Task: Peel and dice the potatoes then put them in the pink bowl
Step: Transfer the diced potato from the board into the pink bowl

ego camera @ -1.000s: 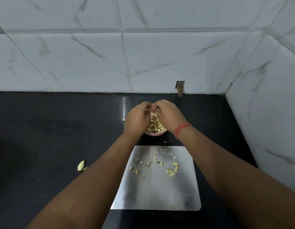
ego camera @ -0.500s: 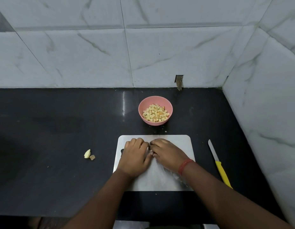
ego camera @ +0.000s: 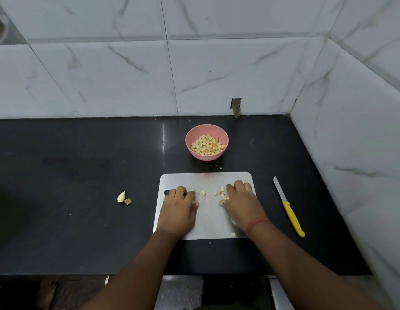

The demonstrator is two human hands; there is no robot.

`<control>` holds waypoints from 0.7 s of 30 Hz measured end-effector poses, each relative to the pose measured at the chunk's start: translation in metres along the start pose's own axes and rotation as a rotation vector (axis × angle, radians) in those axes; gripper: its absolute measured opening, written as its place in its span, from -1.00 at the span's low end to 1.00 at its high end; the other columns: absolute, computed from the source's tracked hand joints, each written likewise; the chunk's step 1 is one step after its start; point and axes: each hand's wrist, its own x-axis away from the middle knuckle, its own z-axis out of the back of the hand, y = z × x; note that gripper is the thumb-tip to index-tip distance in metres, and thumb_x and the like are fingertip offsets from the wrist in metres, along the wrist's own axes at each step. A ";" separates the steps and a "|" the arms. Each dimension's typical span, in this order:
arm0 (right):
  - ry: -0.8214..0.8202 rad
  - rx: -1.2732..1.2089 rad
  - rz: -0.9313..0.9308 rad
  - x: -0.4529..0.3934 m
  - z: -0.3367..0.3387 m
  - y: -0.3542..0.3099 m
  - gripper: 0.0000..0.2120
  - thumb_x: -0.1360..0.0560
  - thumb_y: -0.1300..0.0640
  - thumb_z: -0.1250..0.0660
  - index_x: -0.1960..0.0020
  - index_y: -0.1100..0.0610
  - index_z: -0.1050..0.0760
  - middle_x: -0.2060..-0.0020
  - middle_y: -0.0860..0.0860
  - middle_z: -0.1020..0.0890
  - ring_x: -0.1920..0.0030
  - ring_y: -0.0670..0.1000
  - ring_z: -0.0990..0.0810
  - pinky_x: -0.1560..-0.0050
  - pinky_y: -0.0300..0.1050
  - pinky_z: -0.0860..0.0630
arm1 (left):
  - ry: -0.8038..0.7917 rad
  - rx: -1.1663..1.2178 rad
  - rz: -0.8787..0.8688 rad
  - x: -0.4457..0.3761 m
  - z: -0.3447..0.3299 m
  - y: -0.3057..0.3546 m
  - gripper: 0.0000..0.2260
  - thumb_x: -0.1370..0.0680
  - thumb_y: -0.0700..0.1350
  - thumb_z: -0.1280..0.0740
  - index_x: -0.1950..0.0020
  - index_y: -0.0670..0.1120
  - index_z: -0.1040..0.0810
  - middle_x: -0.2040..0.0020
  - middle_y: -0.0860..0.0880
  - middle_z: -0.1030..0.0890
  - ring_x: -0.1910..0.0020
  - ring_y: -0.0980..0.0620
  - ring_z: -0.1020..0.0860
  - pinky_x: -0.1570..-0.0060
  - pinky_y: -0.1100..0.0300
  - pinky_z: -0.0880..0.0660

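Low in the frame, both forearms reach up onto the steel board (ego camera: pixel 208 229), which lies on the black surface (ego camera: pixel 71 175). The left hand (ego camera: pixel 179 209) sits knuckles up at the board's left side, fingers curled under; whether it holds any dice I cannot tell. The right hand (ego camera: pixel 240 202) sits the same way at the right side, a red band (ego camera: pixel 255 224) on its wrist, fingers bent down over a small cluster of dice (ego camera: pixel 220 192). One loose cube (ego camera: pixel 203 193) lies between the hands, nearer the left.

The step in hand looks like gathering the last cut pieces. To do it well, sweep both hands inward with the little-finger edges flat on the steel, herding the scattered pieces into one pile at the middle before cupping them. The board is slick, so small cubes may skid out under the fingers; slow, low strokes suit it.

At the right of the frame the knife (ego camera: pixel 288 206) lies on the surface, well apart from the right hand. At the left, two scraps (ego camera: pixel 124 198) lie off the board.

Further up, the bowl (ego camera: pixel 207 128) stands just beyond the board's far edge, already holding a heap of potato cubes (ego camera: pixel 207 145). The lift is short; carry the cupped pile low over the rim and open the hands inside it.
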 end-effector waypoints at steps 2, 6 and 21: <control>-0.008 -0.065 -0.035 0.001 -0.001 -0.014 -0.68 -0.57 0.08 -0.25 -0.31 0.06 -0.42 -0.19 0.01 -0.38 -0.19 0.06 -0.32 -0.09 -0.11 -0.44 | -0.046 0.029 0.022 -0.002 -0.001 0.008 -0.84 -0.61 -0.10 -0.25 -0.13 -0.08 -0.56 -0.06 -0.03 -0.48 0.01 -0.09 -0.42 0.05 0.03 -0.46; -0.044 -0.094 -0.007 -0.002 -0.002 -0.030 -0.45 -0.47 0.34 -0.25 -0.42 0.07 -0.29 -0.24 0.03 -0.33 -0.24 0.10 -0.30 -0.02 -0.07 -0.51 | -0.109 0.077 0.023 -0.008 -0.005 0.018 -0.85 -0.61 -0.24 -0.21 -0.11 -0.10 -0.52 -0.11 -0.02 -0.44 -0.08 -0.05 -0.38 0.03 0.07 -0.47; 0.000 0.059 0.239 -0.007 -0.001 -0.036 -0.70 -0.45 0.29 -0.32 -0.16 0.08 -0.48 -0.04 0.02 -0.50 -0.10 0.09 -0.43 -0.03 -0.12 -0.47 | -0.204 0.046 -0.040 -0.019 0.005 0.029 -0.82 -0.64 -0.23 -0.13 -0.10 -0.10 -0.52 -0.10 -0.04 -0.43 -0.06 -0.02 -0.32 0.00 0.10 -0.43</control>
